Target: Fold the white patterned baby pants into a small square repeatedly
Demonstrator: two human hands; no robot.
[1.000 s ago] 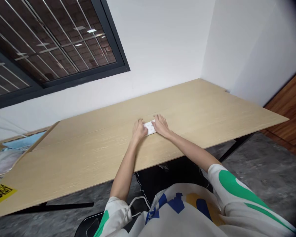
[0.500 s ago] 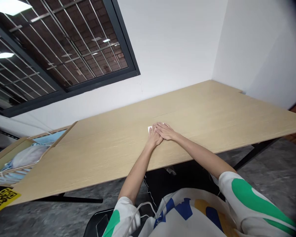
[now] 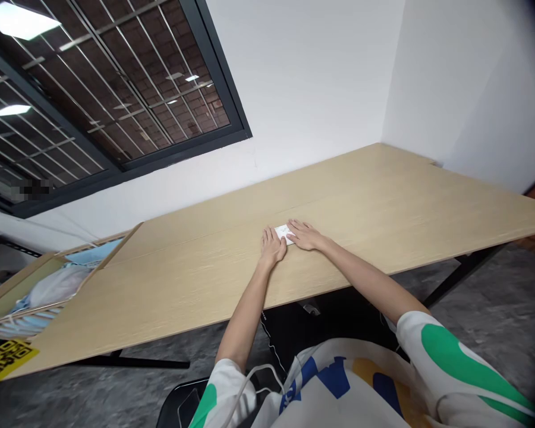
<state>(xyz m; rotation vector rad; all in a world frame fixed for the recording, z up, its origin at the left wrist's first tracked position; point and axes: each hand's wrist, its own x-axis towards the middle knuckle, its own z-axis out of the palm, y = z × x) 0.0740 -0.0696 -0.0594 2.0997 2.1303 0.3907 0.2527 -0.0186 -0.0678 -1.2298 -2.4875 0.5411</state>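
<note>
A small white sheet, perhaps paper or tissue (image 3: 282,231), lies flat on the wooden table (image 3: 196,255), with faint marks on its surface. My left hand (image 3: 273,245) rests flat over its left edge, fingers stretched forward. On the opposite side, my right hand (image 3: 305,234) presses on the right edge, palm down with the fingers extended. Between the two hands the middle of the sheet shows; its outer edges are hidden beneath them.
Beyond the table stand a white wall (image 3: 312,83) and a barred window (image 3: 160,77). At the left is a box (image 3: 49,261) with bagged and blue items. A yellow coded label (image 3: 6,361) sits at the near left corner. A black chair (image 3: 182,398) is below.
My hands have moved apart from their overlapped position, left hand to the left and right hand to the right. More of the white sheet shows between them.
</note>
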